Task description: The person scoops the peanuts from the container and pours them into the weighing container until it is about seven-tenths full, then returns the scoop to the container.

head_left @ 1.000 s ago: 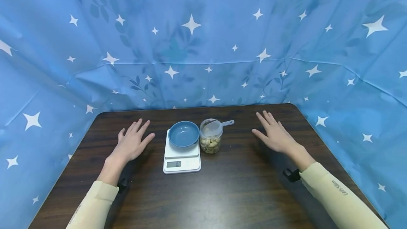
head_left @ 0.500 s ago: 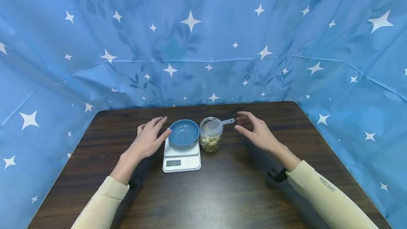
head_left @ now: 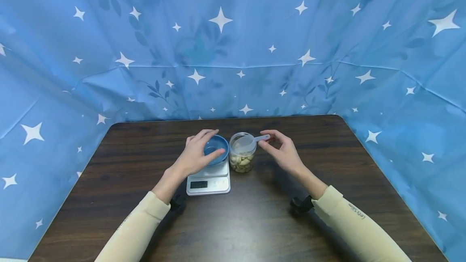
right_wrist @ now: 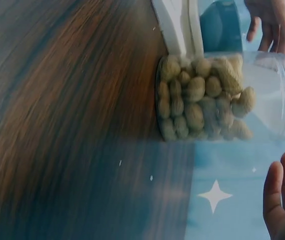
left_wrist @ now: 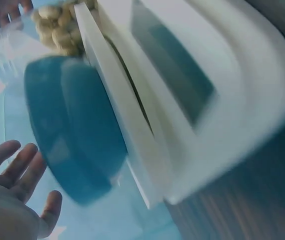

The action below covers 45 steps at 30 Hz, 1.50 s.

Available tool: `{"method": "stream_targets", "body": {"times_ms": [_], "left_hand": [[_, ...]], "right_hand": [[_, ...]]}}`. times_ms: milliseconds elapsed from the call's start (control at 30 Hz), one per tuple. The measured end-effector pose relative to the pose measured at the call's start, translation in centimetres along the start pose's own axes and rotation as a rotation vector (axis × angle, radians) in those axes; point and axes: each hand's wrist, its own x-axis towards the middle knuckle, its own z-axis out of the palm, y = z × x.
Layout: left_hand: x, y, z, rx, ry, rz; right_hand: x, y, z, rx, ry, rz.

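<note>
A white digital kitchen scale (head_left: 214, 187) stands on the table with a blue bowl (head_left: 215, 144) on its platform. My left hand (head_left: 194, 155) hovers at the bowl's left side, thumb and fingers spread; the left wrist view shows a gap between its fingers and the bowl (left_wrist: 72, 125). Right of the scale, a lidless clear jar (head_left: 241, 163) is partly filled with what look like peanuts (right_wrist: 197, 100). A translucent scoop (head_left: 262, 138) rests in the jar's mouth, handle pointing right. My right hand (head_left: 283, 152) is at that handle, thumb and index finger apart on either side; contact cannot be made out.
The dark wooden table (head_left: 247, 221) extends in front of the scale and to both sides. Behind its far edge hangs a blue curtain (head_left: 233, 51) with white stars.
Both hands have moved inward from the table's sides. My left hand has come over to the bowl, my right to the scoop handle. The scale, bowl and jar have stayed in place.
</note>
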Motion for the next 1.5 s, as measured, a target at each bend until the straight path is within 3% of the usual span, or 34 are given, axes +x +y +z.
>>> {"method": "stream_targets", "body": {"times_ms": [100, 333, 467, 667, 967, 1267, 1500], "left_hand": [[0.7, 0.6, 0.8, -0.032, -0.017, -0.004], [2.0, 1.3, 1.8, -0.002, -0.104, -0.057], [2.5, 1.7, 2.1, 0.005, -0.149, -0.067], [3.3, 2.1, 2.7, 0.001, -0.158, -0.041], [3.6, 2.4, 3.3, -0.019, -0.159, -0.038], [4.0, 2.4, 3.3, -0.032, -0.187, -0.044], [4.1, 2.4, 3.2, -0.047, -0.207, -0.051]], "right_hand": [[0.2, -0.1, 0.4, 0.019, 0.01, -0.016], [0.8, 0.0, 1.1, 0.036, 0.018, -0.07], [1.1, -0.2, 1.3, 0.002, 0.02, -0.057], [1.6, -0.6, 1.2, -0.053, -0.008, -0.035], [1.1, -4.7, 0.9, -0.184, -0.066, -0.04], [2.3, -1.8, 0.3, -0.213, -0.088, -0.071], [2.6, -2.1, -0.5, -0.21, -0.1, -0.108]]}}
